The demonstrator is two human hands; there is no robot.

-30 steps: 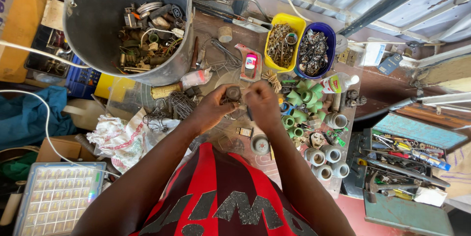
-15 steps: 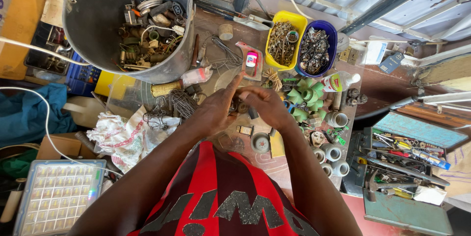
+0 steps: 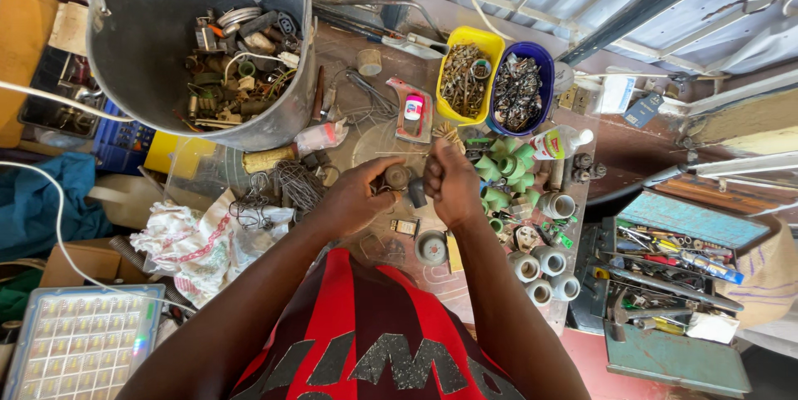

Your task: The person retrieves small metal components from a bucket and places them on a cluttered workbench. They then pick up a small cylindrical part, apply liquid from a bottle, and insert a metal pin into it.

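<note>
Head view: small round brown fitting (image 3: 397, 176) sat between both hands over the middle of the workbench (image 3: 374, 130). It was too small to tell which way its axis ran. Left hand (image 3: 356, 198) was closed around the fitting from the left, fingers curled over it, forearm coming up from the lower left. Right hand (image 3: 451, 184) was fisted just right of the fitting, knuckles up; it seemed to pinch something thin, but what it held could not be made out. Right forearm ran up from the lower right. Both wrists nearly met above the bench.

Grey bucket (image 3: 150, 76) of scrap stood at the far left corner. Yellow tub (image 3: 486, 41) and blue tub (image 3: 542, 59) sat at the far edge. Green pipe fittings (image 3: 503, 169) lay just right of the right hand. Open toolbox (image 3: 665, 284) stood off the right edge.
</note>
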